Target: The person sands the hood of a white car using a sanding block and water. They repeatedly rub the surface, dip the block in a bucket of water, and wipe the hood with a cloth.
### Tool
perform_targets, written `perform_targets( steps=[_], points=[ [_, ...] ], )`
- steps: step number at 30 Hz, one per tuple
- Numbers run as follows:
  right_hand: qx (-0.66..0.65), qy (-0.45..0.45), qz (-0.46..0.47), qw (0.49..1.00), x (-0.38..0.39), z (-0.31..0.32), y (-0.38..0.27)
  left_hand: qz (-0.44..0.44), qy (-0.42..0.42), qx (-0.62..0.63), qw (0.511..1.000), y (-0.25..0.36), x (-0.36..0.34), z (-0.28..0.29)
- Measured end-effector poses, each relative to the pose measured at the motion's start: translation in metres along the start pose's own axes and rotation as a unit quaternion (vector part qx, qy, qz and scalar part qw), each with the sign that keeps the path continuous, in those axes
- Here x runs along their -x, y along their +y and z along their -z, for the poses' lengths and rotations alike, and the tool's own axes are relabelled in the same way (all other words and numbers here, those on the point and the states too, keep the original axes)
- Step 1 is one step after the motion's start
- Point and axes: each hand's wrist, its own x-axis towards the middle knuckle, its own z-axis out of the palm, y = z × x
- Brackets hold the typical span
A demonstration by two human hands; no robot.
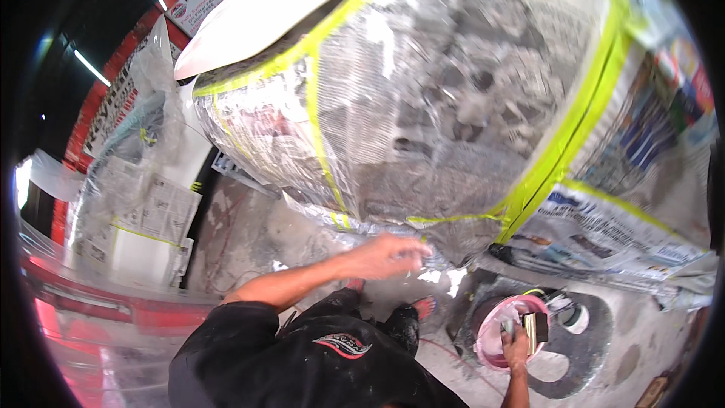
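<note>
Over the pink bucket (483,341) at the lower right is my right hand (516,346). Its fingers are closed on a small rectangular block (532,332), dark with a pale gold face, perhaps a sanding block. A greyish scrap shows by the fingertips. My left hand (391,255) is stretched in front of me with loosely bent fingers apart, slightly blurred, holding nothing. It hovers near the lower edge of a car body masked with newspaper (272,109), clear film and yellow-green tape (566,143). Whether it touches the covering I cannot tell.
A white panel (279,7) curves above the masked car. Another part-covered white vehicle (143,249) stands at left, beside a red one under clear plastic (98,325). A dark rounded mat (589,363) lies under the bucket, with a small white tub (576,319) alongside.
</note>
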Motion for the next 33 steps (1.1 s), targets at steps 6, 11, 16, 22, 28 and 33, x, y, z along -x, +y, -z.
perform_targets(
  steps=[6, 11, 16, 22, 28, 33],
  points=[
    [-0.209, -0.032, 0.042, 0.976, 0.003, 0.268, -0.221, -0.283, 0.472, -0.215, 0.806, 0.099, 0.031, 0.191],
    [0.089, 0.232, 0.521, 0.816, -0.047, 0.361, -0.464, -0.204, 0.56, -0.461, 0.657, 0.104, -0.017, 0.289],
    [0.102, 0.364, 0.509, 0.773, -0.124, 0.368, -0.611, -0.22, 0.447, -0.476, 0.724, 0.175, -0.091, 0.268],
    [0.1, 0.371, 0.381, 0.841, -0.177, 0.387, -0.643, -0.196, 0.286, -0.513, 0.786, 0.196, -0.134, 0.343],
    [0.139, 0.318, 0.39, 0.853, -0.185, 0.372, -0.654, -0.294, 0.384, -0.482, 0.731, 0.18, -0.132, 0.439],
    [0.177, 0.298, 0.402, 0.847, -0.155, 0.336, -0.675, -0.36, 0.286, -0.452, 0.765, 0.188, -0.181, 0.44]
  ],
)
